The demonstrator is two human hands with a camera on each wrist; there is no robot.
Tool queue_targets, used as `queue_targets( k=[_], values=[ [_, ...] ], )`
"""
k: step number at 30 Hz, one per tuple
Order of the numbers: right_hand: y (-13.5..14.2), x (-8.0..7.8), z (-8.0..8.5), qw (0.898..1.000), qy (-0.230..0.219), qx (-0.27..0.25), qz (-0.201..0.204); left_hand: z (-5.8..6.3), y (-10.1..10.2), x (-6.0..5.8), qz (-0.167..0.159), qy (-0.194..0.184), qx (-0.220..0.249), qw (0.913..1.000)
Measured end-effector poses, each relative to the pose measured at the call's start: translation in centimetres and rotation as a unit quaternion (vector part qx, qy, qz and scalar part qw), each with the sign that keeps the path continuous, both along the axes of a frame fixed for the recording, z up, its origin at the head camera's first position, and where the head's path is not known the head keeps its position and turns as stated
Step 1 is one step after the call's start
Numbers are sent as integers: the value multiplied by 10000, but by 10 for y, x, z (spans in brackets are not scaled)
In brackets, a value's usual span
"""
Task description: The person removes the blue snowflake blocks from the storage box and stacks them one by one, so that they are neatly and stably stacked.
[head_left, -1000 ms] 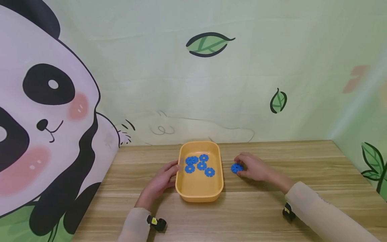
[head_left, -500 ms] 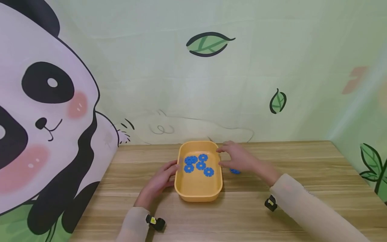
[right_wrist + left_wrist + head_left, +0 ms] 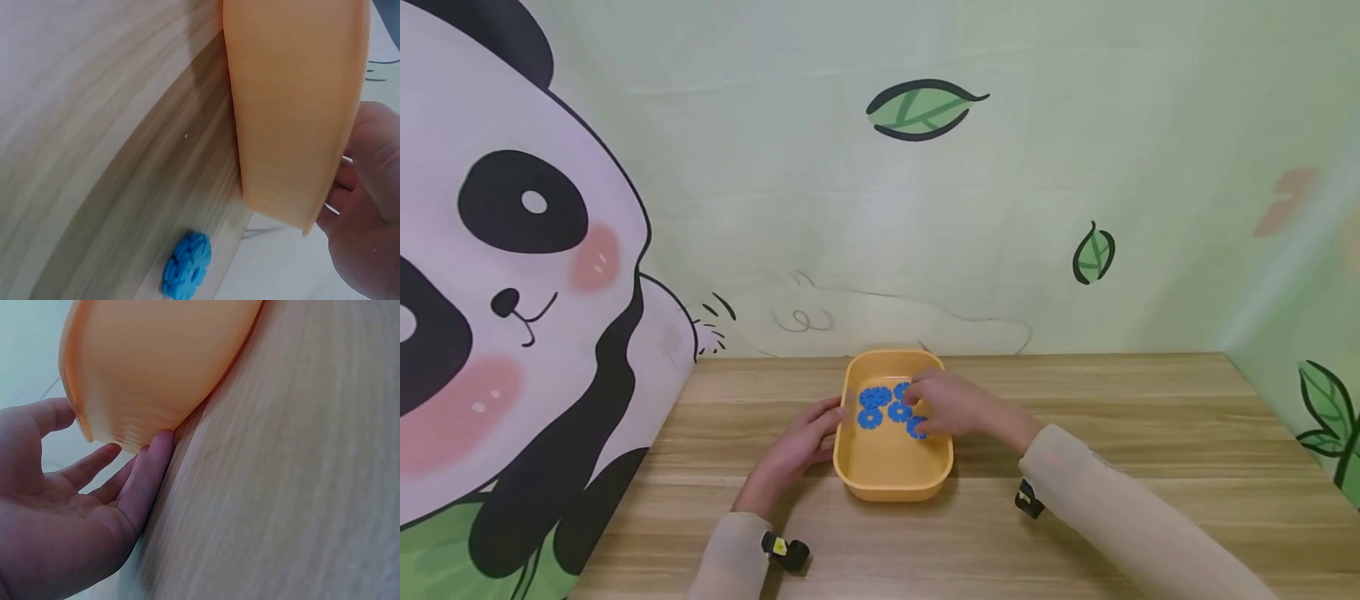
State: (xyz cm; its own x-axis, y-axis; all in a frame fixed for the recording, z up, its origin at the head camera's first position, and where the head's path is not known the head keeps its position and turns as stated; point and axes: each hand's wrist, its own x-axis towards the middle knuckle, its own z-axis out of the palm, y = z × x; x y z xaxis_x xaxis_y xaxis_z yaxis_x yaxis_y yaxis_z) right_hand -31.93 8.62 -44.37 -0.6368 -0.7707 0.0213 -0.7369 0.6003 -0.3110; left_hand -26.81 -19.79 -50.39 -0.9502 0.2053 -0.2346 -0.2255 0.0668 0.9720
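In the head view a yellow plastic tray [image 3: 895, 467] holds several blue snowflake-shaped discs [image 3: 870, 417]. My left hand [image 3: 797, 446] rests against the tray's left side. In the left wrist view its thumb touches the rim and its fairly straight fingers lie along the outer wall. My right hand [image 3: 951, 404] reaches over the right rim into the tray, finger and thumb spread apart over a blue disc [image 3: 917, 427] and another near the back. In the right wrist view its fingertips are hidden behind the tray wall. Stacked blue discs [image 3: 187, 265] lie on the table outside the tray.
The wooden table [image 3: 1112, 400] meets a pale green cloth backdrop [image 3: 760, 183] just behind the tray. A large panda picture [image 3: 535, 292] covers the left side. A small black camera [image 3: 786, 552] is strapped to the left wrist, another [image 3: 1028, 498] to the right.
My right hand has let go of the blue discs on the table and moved left, over the rim and into the tray. The left hand and tray stay in place.
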Motion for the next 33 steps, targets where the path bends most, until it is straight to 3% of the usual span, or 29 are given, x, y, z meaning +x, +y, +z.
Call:
queue_targets(
  k=[11, 33],
  values=[
    [-9, -4, -12, 9990, -118, 389, -181, 0, 3, 1, -11, 4, 46, 10000],
    [-16, -4, -12, 9965, 423, 708, -161, 1, 0, 0, -98, -12, -154, 9998]
  ],
)
